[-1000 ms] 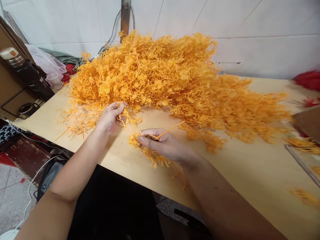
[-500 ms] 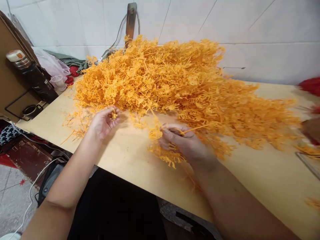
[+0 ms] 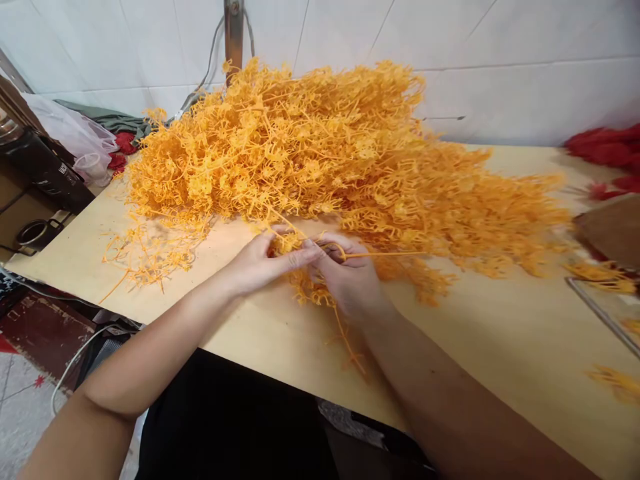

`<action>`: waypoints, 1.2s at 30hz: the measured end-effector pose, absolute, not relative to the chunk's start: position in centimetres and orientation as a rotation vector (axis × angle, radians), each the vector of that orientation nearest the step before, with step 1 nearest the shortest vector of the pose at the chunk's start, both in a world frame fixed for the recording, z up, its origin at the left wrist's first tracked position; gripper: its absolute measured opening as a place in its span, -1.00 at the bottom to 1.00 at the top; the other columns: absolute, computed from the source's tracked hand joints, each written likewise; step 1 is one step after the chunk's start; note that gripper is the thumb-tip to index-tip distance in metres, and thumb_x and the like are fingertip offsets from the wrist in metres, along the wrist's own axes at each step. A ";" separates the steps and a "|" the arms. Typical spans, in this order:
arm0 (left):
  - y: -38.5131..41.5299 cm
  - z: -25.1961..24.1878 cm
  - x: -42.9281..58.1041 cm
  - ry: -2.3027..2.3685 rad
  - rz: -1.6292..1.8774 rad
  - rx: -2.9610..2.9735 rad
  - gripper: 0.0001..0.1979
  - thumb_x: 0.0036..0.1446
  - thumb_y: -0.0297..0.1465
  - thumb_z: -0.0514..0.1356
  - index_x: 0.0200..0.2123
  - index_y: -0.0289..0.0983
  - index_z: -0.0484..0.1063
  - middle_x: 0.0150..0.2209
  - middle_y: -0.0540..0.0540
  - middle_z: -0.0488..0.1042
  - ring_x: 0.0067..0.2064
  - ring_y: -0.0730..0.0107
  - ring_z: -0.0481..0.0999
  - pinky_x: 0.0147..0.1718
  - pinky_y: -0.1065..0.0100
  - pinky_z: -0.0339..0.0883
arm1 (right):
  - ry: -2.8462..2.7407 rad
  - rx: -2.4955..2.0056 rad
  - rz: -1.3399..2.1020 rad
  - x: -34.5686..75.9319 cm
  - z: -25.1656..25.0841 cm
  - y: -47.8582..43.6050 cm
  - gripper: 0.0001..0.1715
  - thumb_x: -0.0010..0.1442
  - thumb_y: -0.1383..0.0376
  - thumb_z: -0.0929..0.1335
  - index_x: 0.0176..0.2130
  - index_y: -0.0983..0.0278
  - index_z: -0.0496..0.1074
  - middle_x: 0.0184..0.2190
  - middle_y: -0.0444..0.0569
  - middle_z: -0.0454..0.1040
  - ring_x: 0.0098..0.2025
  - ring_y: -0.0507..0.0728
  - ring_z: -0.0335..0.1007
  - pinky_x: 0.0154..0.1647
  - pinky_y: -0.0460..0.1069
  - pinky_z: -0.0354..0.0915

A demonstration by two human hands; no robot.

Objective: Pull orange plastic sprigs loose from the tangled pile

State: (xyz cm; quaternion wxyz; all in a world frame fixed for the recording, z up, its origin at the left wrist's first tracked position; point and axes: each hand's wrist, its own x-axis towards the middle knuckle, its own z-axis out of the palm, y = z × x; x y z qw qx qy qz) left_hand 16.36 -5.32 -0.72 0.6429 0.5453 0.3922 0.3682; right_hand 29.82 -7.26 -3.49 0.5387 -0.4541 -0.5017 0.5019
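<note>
Left hand and right hand together grasp an orange sprig near the counter front edge; bare surface lies rightward.

Orange sprigs: moulded plastic, matt, spiky. Table: smooth pale wood, matt. Far wall: glossy white tiles. Far-left bag: thin translucent plastic.

orange plastic sprigs, tan table, red tufts

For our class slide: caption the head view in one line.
Both hands, left hand and right hand, pinch orange plastic sprigs before a large pile.
</note>
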 end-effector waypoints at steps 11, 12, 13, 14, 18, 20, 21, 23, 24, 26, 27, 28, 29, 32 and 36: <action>-5.1 -2.0 16.7 0.805 0.751 1.745 -0.73 0.12 -0.28 0.03 -0.56 -0.29 0.20 -0.55 0.05 0.17 -0.48 0.56 0.16 -0.47 0.47 0.07 | -1.157 -1.204 0.930 30.8 -2.7 -7.1 -0.57 0.01 0.04 0.33 -0.57 0.22 0.09 -0.68 -0.22 -0.01 -0.64 -0.07 -0.13 -0.62 -0.06 -0.10; -5.3 -1.9 16.6 0.782 0.736 1.724 -0.73 0.12 -0.29 0.03 -0.57 -0.29 0.18 -0.56 0.06 0.14 -0.50 0.58 0.13 -0.49 0.48 0.05 | -1.143 -1.216 0.922 30.7 -2.6 -7.2 -0.56 0.01 0.05 0.33 -0.58 0.22 0.06 -0.68 -0.22 -0.03 -0.64 -0.07 -0.14 -0.62 -0.06 -0.11; -5.4 -1.8 16.6 0.763 0.722 1.707 -0.72 0.12 -0.29 0.02 -0.58 -0.28 0.16 -0.58 0.07 0.11 -0.52 0.59 0.10 -0.51 0.48 0.03 | -1.131 -1.229 0.917 30.6 -2.4 -7.3 -0.55 0.00 0.06 0.34 -0.59 0.22 0.04 -0.69 -0.22 -0.05 -0.64 -0.07 -0.15 -0.62 -0.06 -0.12; -5.5 -1.7 16.6 0.744 0.702 1.694 -0.72 0.12 -0.29 0.02 -0.58 -0.28 0.15 -0.58 0.08 0.10 -0.54 0.60 0.08 -0.52 0.47 0.01 | -1.124 -1.241 0.916 30.5 -2.3 -7.4 -0.54 -0.01 0.07 0.35 -0.60 0.22 0.02 -0.69 -0.23 -0.06 -0.64 -0.07 -0.16 -0.62 -0.06 -0.12; -6.0 -1.3 16.7 0.711 0.588 1.683 -0.71 0.12 -0.28 0.04 -0.58 -0.28 0.15 -0.62 0.10 0.07 -0.59 0.62 0.03 -0.58 0.47 -0.04 | -1.144 -1.267 0.902 30.5 -1.9 -7.5 -0.56 -0.03 0.12 0.36 -0.61 0.22 0.04 -0.69 -0.20 0.00 -0.63 -0.06 -0.13 -0.61 -0.06 -0.12; -6.3 -1.1 16.8 0.708 0.538 1.687 -0.71 0.13 -0.30 0.03 -0.59 -0.28 0.14 -0.64 0.10 0.08 -0.60 0.63 0.03 -0.59 0.48 -0.04 | -1.179 -1.306 0.813 30.7 -1.8 -7.3 -0.58 -0.02 0.15 0.35 -0.63 0.23 0.04 -0.69 -0.19 0.00 -0.62 -0.05 -0.12 -0.60 -0.06 -0.10; -6.5 -1.0 16.8 0.705 0.519 1.690 -0.71 0.13 -0.30 0.03 -0.59 -0.28 0.15 -0.64 0.09 0.10 -0.60 0.63 0.07 -0.59 0.49 -0.01 | -1.205 -1.334 0.743 30.8 -1.8 -7.2 -0.58 -0.02 0.17 0.34 -0.64 0.23 0.03 -0.69 -0.19 -0.01 -0.61 -0.05 -0.11 -0.59 -0.06 -0.10; -6.7 -0.8 16.9 0.705 0.497 1.689 -0.72 0.13 -0.31 0.03 -0.58 -0.29 0.17 -0.62 0.06 0.19 -0.56 0.62 0.15 -0.57 0.50 0.05 | -1.261 -1.383 0.604 30.9 -2.0 -6.9 -0.57 -0.01 0.22 0.33 -0.66 0.23 -0.01 -0.70 -0.19 -0.04 -0.59 -0.05 -0.13 -0.57 -0.06 -0.09; -6.8 -0.8 16.8 0.709 0.498 1.682 -0.73 0.13 -0.31 0.02 -0.58 -0.29 0.18 -0.61 0.04 0.22 -0.55 0.61 0.18 -0.57 0.51 0.07 | -1.289 -1.395 0.560 30.8 -2.1 -6.8 -0.56 -0.01 0.24 0.31 -0.67 0.24 -0.04 -0.69 -0.19 -0.06 -0.59 -0.05 -0.13 -0.56 -0.05 -0.09; -7.1 -0.8 16.6 0.716 0.507 1.670 -0.72 0.14 -0.30 0.01 -0.57 -0.29 0.19 -0.61 0.04 0.23 -0.55 0.61 0.20 -0.57 0.51 0.09 | -1.342 -1.405 0.510 30.3 -2.4 -6.5 -0.56 -0.01 0.25 0.29 -0.67 0.24 -0.08 -0.69 -0.19 -0.08 -0.58 -0.05 -0.15 -0.55 -0.05 -0.10; -7.3 -0.8 16.4 0.724 0.511 1.670 -0.71 0.15 -0.30 -0.01 -0.57 -0.29 0.20 -0.62 0.04 0.22 -0.56 0.61 0.19 -0.57 0.51 0.09 | -1.364 -1.405 0.492 30.0 -2.7 -6.3 -0.56 -0.01 0.26 0.28 -0.67 0.24 -0.10 -0.69 -0.20 -0.09 -0.58 -0.05 -0.15 -0.54 -0.06 -0.10; -7.6 -0.8 16.2 0.735 0.507 1.681 -0.70 0.15 -0.30 -0.02 -0.58 -0.29 0.20 -0.63 0.04 0.22 -0.57 0.61 0.19 -0.57 0.51 0.09 | -1.390 -1.400 0.481 29.8 -3.0 -6.1 -0.56 0.00 0.27 0.27 -0.67 0.24 -0.11 -0.69 -0.20 -0.10 -0.58 -0.05 -0.15 -0.54 -0.06 -0.10; -8.1 -0.8 16.0 0.745 0.500 1.698 -0.70 0.16 -0.30 -0.04 -0.58 -0.29 0.20 -0.63 0.04 0.22 -0.57 0.61 0.19 -0.56 0.51 0.10 | -1.415 -1.397 0.473 29.7 -3.4 -5.9 -0.56 -0.01 0.28 0.26 -0.67 0.24 -0.12 -0.69 -0.20 -0.10 -0.58 -0.05 -0.15 -0.54 -0.06 -0.10; -10.2 0.0 15.8 0.591 0.392 1.812 -0.73 0.16 -0.34 -0.06 -0.56 -0.28 0.20 -0.60 0.01 0.27 -0.54 0.56 0.25 -0.52 0.48 0.14 | -1.397 -1.466 0.449 30.6 -4.4 -4.7 -0.58 -0.04 0.33 0.26 -0.68 0.24 -0.11 -0.70 -0.22 -0.09 -0.59 -0.06 -0.15 -0.55 -0.07 -0.12; -12.2 1.5 16.2 0.275 0.265 1.990 -0.81 0.10 -0.39 0.00 -0.55 -0.26 0.20 -0.55 -0.03 0.31 -0.47 0.49 0.30 -0.45 0.44 0.17 | -1.116 -1.548 0.442 33.1 -4.9 -3.6 -0.67 -0.07 0.40 0.27 -0.68 0.24 0.00 -0.71 -0.24 -0.04 -0.59 -0.07 -0.11 -0.53 -0.09 -0.09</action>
